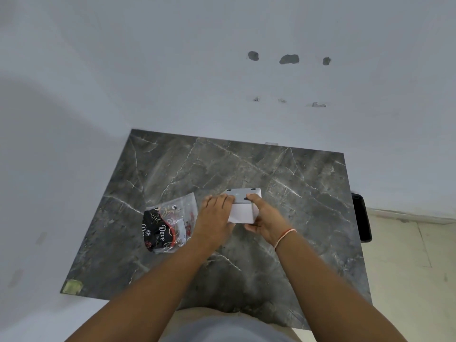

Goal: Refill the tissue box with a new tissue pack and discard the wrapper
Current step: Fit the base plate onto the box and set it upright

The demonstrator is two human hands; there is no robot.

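A white tissue box (243, 213) stands on the dark marble tabletop (296, 193), turned over so its grey base panel (244, 193) with small black feet faces up and away. My left hand (214, 215) grips the box's left side, fingers over the grey panel. On the right side my right hand (264, 222) holds the box, thumb on the panel. The crumpled clear wrapper (170, 224), printed black and red with "Dove", lies flat on the table just left of my left hand. No tissues are visible.
White walls (222, 70) border the table at the back and left. A black object (361, 218) sits beyond the table's right edge, above a pale tiled floor (407, 267). A small yellowish sticker (72, 286) marks the table's front left corner.
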